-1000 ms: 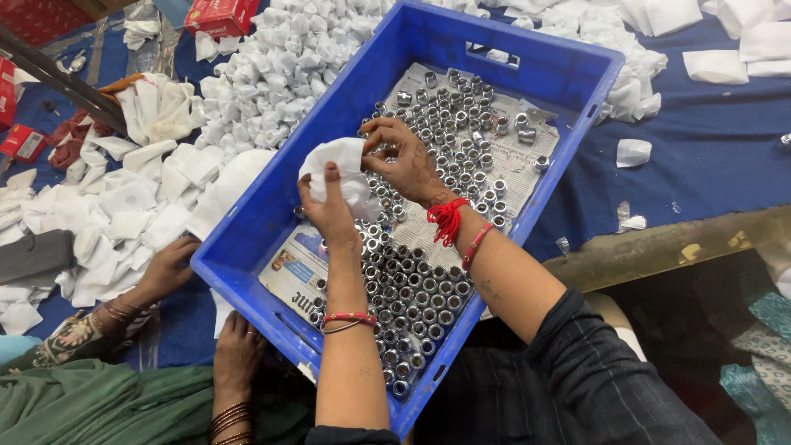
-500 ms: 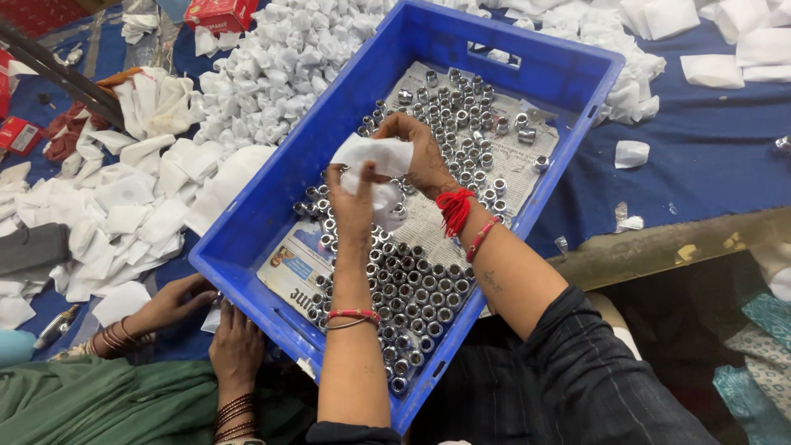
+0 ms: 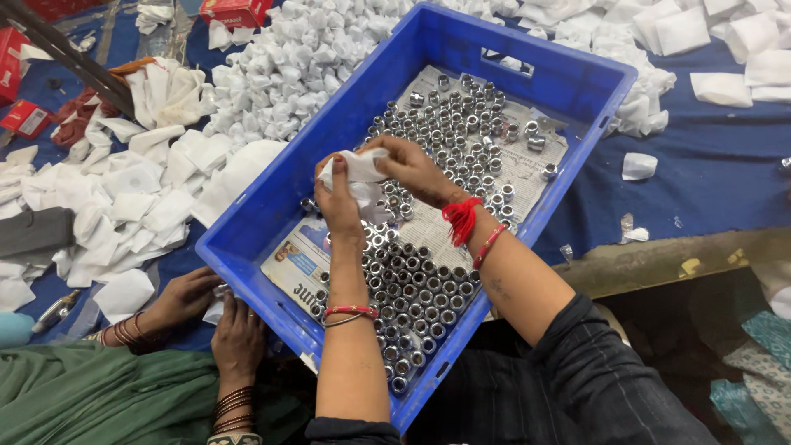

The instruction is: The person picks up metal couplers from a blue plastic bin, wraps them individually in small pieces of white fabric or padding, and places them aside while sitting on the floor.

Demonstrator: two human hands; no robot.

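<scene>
Both my hands are over a blue plastic crate (image 3: 346,107) lined with newspaper and filled with several small shiny metal fittings (image 3: 420,288). My left hand (image 3: 339,202) and my right hand (image 3: 412,169) pinch a crumpled white paper wrap (image 3: 360,173) between them, just above the fittings. Whether a fitting is inside the wrap is hidden. Red bangles and a red thread sit on my wrists.
A heap of wrapped white bundles (image 3: 288,66) lies beyond the crate's left wall, and flat white paper squares (image 3: 132,198) cover the blue cloth at left. Another person's two hands (image 3: 214,317) work at the crate's near left corner. Red boxes (image 3: 239,10) lie at the top.
The white paper was spread flat over my left hand; both hands have since drawn together and crumpled it closed. The other person's hands have moved in toward the crate's corner.
</scene>
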